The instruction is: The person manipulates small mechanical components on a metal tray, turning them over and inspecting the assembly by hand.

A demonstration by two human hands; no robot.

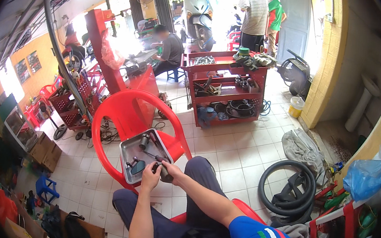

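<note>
My right hand (173, 171) is closed round a dark grey cylindrical metal part (165, 176), held over the near right corner of a metal tray (124, 148). Close against it, my left hand (149, 178) has its fingers pinched together; what they grip is too small to make out. A thin dark rod (150, 155) reaches from the tray's middle toward my hands. Inside the tray stand a grey metal cylinder (144, 140) and, nearer me, a dark flat piece (137, 167) with small parts beside it. The tray rests on the seat of a red plastic chair (98, 123).
Beyond the chair stands a red tool cart (232, 71) loaded with tools. Black tyres or tubes (265, 182) lie on the tiled floor at right, beside a grey cloth (301, 147). A blue stool (47, 189) is at left. Other people (172, 49) are farther back.
</note>
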